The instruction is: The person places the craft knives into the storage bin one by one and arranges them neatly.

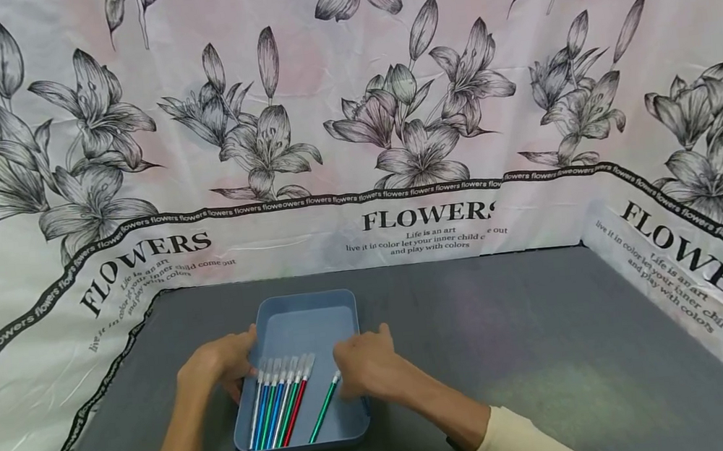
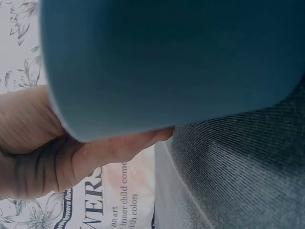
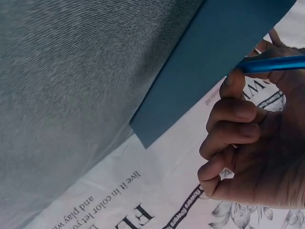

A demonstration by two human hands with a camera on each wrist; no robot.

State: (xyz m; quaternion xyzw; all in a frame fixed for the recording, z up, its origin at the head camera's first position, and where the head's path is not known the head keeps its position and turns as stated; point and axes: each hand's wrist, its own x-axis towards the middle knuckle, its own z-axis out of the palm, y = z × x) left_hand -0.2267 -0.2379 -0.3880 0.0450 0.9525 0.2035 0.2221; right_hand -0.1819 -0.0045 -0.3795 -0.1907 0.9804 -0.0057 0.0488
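Observation:
A blue-grey tray point(image 1: 309, 325) stands on the grey table. Inside, a row of slim craft knives point(image 1: 280, 400) with silver, blue, green and red handles and translucent caps leans at the left. My left hand point(image 1: 223, 362) grips the tray's left side; the left wrist view shows a finger point(image 2: 119, 150) along its lower edge. Over the tray's right side, my right hand point(image 1: 368, 363) pinches a craft knife point(image 3: 274, 64) that looks blue in the right wrist view. A green craft knife point(image 1: 324, 408) slants down from this hand in the head view; whether both are one is unclear.
The grey table point(image 1: 476, 330) extends to the right of the tray. Behind and along both sides, a white sheet point(image 1: 427, 226) with printed flowers and lettering borders the table.

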